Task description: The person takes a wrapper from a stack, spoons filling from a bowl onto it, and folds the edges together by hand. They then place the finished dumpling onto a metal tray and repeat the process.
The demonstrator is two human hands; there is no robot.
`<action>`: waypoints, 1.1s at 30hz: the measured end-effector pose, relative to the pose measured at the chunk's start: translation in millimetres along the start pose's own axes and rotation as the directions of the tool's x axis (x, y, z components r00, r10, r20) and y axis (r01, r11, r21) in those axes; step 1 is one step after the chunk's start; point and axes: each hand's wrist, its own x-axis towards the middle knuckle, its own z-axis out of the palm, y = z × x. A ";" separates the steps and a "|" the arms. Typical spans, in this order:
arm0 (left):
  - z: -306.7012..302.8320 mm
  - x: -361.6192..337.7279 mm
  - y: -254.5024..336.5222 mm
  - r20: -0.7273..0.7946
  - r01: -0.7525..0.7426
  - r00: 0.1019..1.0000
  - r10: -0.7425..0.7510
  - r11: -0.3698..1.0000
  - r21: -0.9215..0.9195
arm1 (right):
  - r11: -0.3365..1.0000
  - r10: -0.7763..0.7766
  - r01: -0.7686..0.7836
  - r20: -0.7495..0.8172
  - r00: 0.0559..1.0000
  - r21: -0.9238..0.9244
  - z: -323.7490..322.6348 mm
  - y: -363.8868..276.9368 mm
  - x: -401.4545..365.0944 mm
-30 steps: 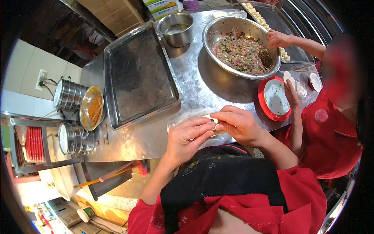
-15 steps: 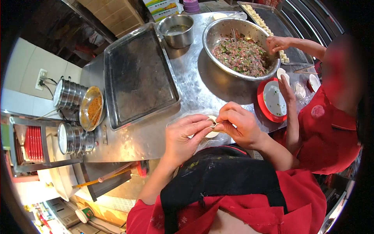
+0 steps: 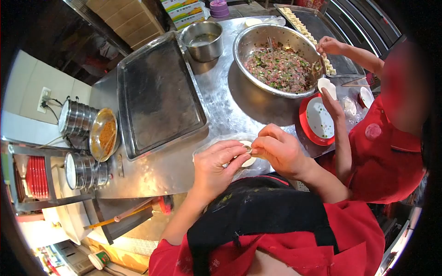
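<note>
Dumpling wrapper [image 3: 249, 160]: one pale, soft dough disc, held over the near table edge and mostly hidden by fingers. Left hand [image 3: 216, 168] and right hand [image 3: 282, 152]: fingertips are closed in a pinch on the wrapper's rim. Any filling inside cannot be made out. Beneath lies one crinkled clear plastic sheet [image 3: 208, 146] on the scuffed steel table [image 3: 225, 108]. Beyond are one flat rectangular tray [image 3: 159, 96] and two round steel bowls: the large bowl [image 3: 248, 39], holding minced filling, and the small bowl [image 3: 202, 40]. A co-worker's hand [image 3: 332, 105] holds a second wrapper [image 3: 324, 85].

on the steel tabletop [image 3: 221, 99]: a dark tray [image 3: 156, 92] centre left, a small pot [image 3: 202, 48] at top, a bowl [image 3: 246, 39] of filling upper right, a red plate [image 3: 301, 117] right, a plastic bag [image 3: 216, 140] lower centre.
</note>
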 end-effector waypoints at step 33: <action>-10.9 -11.7 1.4 -0.041 -0.085 0.996 0.083 0.996 -0.038 | 0.999 -0.004 -0.001 0.119 0.993 0.049 4.4 -16.8 5.2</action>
